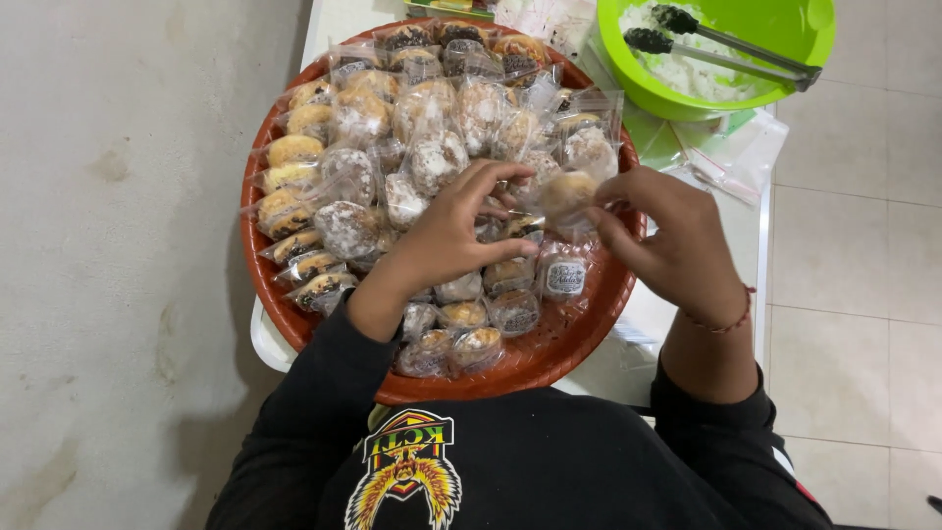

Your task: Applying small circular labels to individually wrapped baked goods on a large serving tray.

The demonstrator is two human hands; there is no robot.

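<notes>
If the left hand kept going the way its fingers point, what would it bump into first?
The left hand points right, toward the wrapped pastry held at the right hand. It would probably meet that pastry first, though depth is unclear.

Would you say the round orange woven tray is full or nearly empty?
Full: the round orange woven tray is crowded with clear-wrapped pastries, leaving only its rim bare.

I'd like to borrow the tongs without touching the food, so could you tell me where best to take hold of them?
Take the tongs by the joined handle end resting on the green bowl's right rim, coming from the right. The dark tips lie in the white filling at the left, while the handle end pokes out bare, so it probably offers a clean grip.
</notes>
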